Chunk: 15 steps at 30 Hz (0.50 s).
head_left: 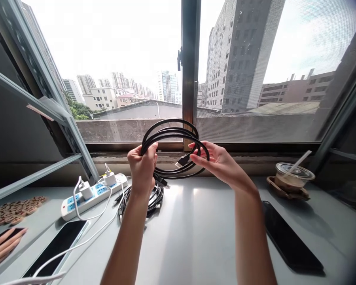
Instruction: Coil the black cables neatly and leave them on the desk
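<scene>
the left hand (142, 166) is closed around the coiled black cable (175, 136), held up above the tabletop (195, 229). the right hand (218, 162) pinches the plug end (184, 161); it is better to keep the loops even and not loosen the grip.

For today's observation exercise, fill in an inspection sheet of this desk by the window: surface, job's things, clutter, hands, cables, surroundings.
Surface: smooth grey desk, glare down the middle.
Job's things: coiled black cable with a white-tipped plug, held up in the air.
Clutter: clear plastic cup with lid and straw on a brown tray, two dark phones, flat wooden pieces far left.
Hands: left hand grips the coil's left side; right hand holds its right side near the plug.
Cables: second black coil on the desk; white charger leads from a white and blue power strip.
Surroundings: window, city buildings; another person's fingers at lower left.
</scene>
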### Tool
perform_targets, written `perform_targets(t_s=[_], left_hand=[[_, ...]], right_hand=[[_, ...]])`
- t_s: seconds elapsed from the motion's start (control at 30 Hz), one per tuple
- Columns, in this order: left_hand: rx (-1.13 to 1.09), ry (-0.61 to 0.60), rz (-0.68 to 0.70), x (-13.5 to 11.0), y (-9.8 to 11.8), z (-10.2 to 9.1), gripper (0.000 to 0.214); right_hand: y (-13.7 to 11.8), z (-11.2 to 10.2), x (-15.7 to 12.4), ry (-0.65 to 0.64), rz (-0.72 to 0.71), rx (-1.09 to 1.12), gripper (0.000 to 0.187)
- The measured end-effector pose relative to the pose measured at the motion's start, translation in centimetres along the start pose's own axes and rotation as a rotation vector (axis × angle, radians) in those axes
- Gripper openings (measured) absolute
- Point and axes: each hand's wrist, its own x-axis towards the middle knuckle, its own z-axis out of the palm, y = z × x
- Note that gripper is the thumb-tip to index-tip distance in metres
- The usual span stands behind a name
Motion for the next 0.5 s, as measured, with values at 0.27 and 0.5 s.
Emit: perform_targets(t_s=[0.27, 0.5], left_hand=[[0.006, -0.26, -0.056, -0.4, 0.1, 0.0, 0.047], [0.393, -0.468, 0.008, 0.4, -0.9, -0.7, 0.036]], right_hand=[[-0.9, 0.5, -0.3, 0.04, -0.14, 0.145, 0.024], [-1.8, 0.8, -0.6, 0.24, -0.089, 0.135, 0.054]])
